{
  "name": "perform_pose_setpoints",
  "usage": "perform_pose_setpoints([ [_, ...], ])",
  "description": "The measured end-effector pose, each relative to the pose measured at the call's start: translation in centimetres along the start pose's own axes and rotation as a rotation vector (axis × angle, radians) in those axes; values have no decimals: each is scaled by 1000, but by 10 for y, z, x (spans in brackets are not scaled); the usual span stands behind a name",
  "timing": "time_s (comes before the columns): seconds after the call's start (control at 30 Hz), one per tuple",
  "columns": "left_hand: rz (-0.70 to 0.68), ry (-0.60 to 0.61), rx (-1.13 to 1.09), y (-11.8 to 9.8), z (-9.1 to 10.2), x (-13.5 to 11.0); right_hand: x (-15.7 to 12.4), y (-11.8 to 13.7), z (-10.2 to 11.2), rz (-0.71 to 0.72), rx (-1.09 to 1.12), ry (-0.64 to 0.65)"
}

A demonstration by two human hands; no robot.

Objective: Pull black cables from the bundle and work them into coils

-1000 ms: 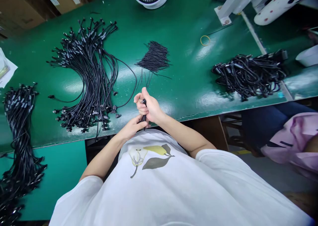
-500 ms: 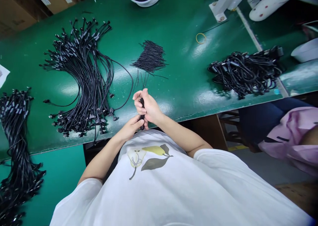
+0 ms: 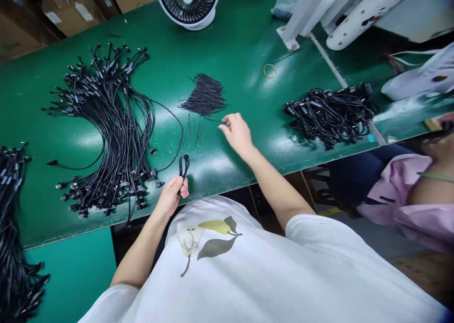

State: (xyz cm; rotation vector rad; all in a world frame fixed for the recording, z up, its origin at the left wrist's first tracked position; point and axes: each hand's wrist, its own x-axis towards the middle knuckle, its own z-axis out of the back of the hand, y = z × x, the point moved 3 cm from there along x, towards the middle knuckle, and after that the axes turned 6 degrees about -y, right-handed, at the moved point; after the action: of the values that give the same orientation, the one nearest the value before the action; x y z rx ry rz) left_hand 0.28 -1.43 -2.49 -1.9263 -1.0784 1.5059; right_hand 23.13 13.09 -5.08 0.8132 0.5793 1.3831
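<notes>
My left hand point(image 3: 173, 195) is closed around a folded black cable point(image 3: 184, 166), held upright at the table's front edge with its looped end above the fist. Out over the table, my right hand point(image 3: 238, 135) pinches with thumb and forefinger at the end of a thin black twist tie point(image 3: 214, 120). That tie sticks out from the lower right of a pile of black twist ties point(image 3: 205, 96). A few loose ties lie just below the pile. Left of my hands is a large spread of black cables point(image 3: 120, 134) with metal plugs at the near end.
Folded cables point(image 3: 329, 115) are heaped on the right, near a yellow rubber band point(image 3: 269, 71). A white fan point(image 3: 187, 4) stands at the back. Another cable bundle point(image 3: 10, 209) lies at far left. A person in pink point(image 3: 400, 186) sits at the right.
My hands have parted. The left keeps the cable and has moved left; the right has let go of it and reached forward and right to the tie. The view has shifted slightly.
</notes>
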Motion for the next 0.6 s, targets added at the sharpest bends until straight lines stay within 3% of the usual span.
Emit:
perform_pose_setpoints([
  [0.1,-5,-10,-49,-4,-2,4,35,-33,10,3,-372,55],
  [0.2,-21,7,-92,-8,-7,7,33,-36,15,60,-444,130],
  [0.27,-39,9,-124,-10,-10,6,12,-25,19,81,-378,133],
  [0.33,-50,19,-153,-11,-14,4,-21,-9,17,47,-178,201],
  [0.47,-21,85,-160,-10,-23,1,-89,32,-9,-36,377,539],
  [0.53,-38,94,-130,-9,-24,2,-108,51,-19,35,441,577],
  [0.6,-107,40,-80,-8,-20,5,-115,65,-23,182,302,512],
])
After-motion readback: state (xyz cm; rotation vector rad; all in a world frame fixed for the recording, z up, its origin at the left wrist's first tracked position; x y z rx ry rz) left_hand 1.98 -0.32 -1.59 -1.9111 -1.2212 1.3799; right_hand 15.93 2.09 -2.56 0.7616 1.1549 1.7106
